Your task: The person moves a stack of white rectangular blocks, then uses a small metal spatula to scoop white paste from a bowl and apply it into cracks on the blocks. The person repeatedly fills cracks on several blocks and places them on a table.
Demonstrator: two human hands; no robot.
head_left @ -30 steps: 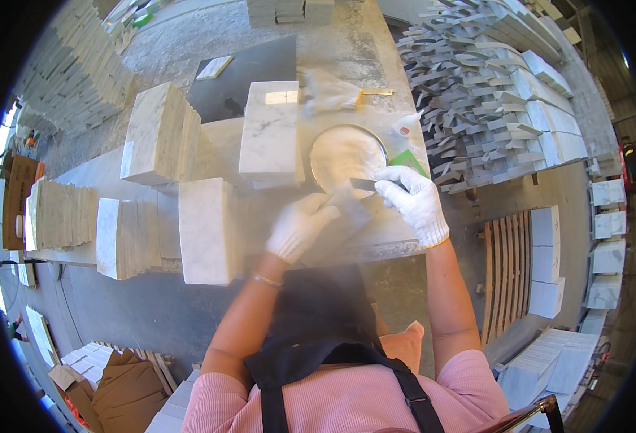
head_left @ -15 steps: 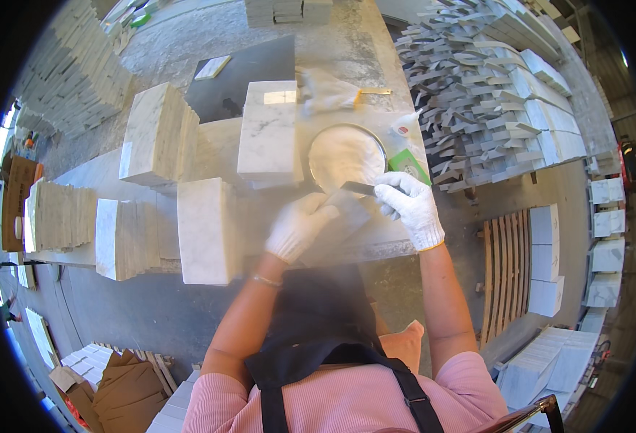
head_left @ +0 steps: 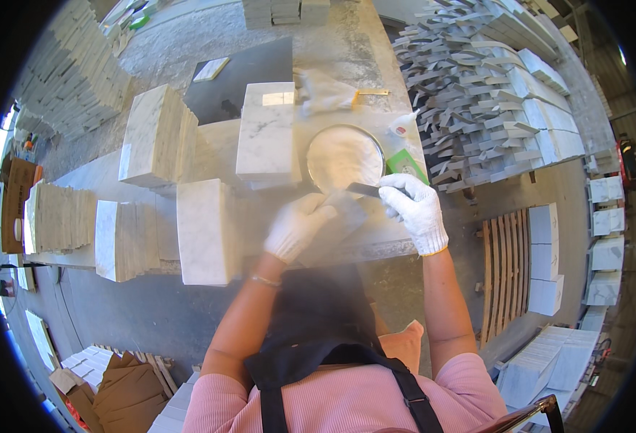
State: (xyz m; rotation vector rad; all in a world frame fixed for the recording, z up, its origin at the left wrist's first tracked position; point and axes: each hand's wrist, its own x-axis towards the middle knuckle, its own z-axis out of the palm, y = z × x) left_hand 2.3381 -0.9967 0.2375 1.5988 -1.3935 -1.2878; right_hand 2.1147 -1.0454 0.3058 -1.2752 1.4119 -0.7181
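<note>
"What was the right hand [head_left: 413, 209] doing?"

"It was mostly closed, thumb and fingers pinching one end of a flat dark bar [head_left: 363, 190]."

"And the left hand [head_left: 300, 225]?"

"Partly curled, its fingertips closed at the edge of a thin grey piece [head_left: 352, 216]. That piece was badly blurred, over the surface [head_left: 397, 248], just on the near side of the round pan [head_left: 384, 160] of white powder [head_left: 343, 155]."

"Did the bar touch it?"

"I couldn't tell; the bar's free end lay right by its far edge."

"Any change from a second earlier?"

"The right hand sat slightly lower, and more of the green packet [head_left: 407, 167] showed beyond it. The grey piece looked fainter. The left hand had hardly moved, and both grips were the same."
</note>
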